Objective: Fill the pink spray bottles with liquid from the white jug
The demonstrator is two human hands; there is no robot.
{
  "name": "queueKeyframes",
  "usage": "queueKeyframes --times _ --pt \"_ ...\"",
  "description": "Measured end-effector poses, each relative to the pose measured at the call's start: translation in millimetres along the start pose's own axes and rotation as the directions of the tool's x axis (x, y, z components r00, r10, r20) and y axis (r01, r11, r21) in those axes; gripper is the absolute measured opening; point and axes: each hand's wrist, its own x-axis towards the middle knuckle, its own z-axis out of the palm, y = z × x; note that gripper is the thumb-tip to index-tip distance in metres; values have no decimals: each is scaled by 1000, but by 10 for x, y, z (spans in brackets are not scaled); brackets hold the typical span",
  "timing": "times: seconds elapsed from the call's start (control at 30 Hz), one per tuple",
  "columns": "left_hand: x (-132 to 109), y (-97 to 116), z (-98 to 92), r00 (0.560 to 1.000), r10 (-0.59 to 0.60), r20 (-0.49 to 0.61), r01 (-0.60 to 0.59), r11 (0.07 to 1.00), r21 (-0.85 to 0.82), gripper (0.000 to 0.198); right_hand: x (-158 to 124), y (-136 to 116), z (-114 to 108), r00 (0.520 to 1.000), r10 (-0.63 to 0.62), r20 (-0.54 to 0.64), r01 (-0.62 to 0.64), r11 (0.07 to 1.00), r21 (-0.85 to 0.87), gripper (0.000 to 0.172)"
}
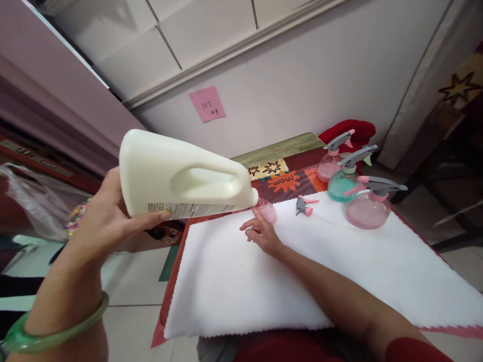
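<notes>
A large cream-white plastic jug (151,166) with a built-in handle lies tilted in the air, its mouth pointing right and slightly down. My left hand (105,216) is closed around the jug's base, thumb along the labelled underside. The jug's mouth meets the neck of a small round pink clear bottle (268,212) that stands without a sprayer; its contents are hard to make out. Beside that bottle is my right hand (262,235), fingers apart, with one fingertip at the neck. A loose grey and pink spray head (304,206) lies on the white mat to the right.
Two pink spray bottles (368,211) and a green one (342,185) stand at the right of the white fluffy mat (234,281). Behind is a wall with a pink note (207,104). A clear plastic bag (33,201) hangs at the left.
</notes>
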Motion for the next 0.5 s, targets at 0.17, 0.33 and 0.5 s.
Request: queueKeyframes --times 0.17,0.33,0.5 --pt "26 10 -11 1000 12 3 -12 1000 -3 103 3 -16 -11 1000 11 6 -11 1000 -22 84" --pt "62 36 -24 1000 14 16 -14 1000 23 104 8 -65 -22 1000 12 14 -12 1000 -13 84" --pt "75 1 -42 999 15 28 -16 999 30 108 4 -115 -19 1000 30 9 -29 999 -19 84"
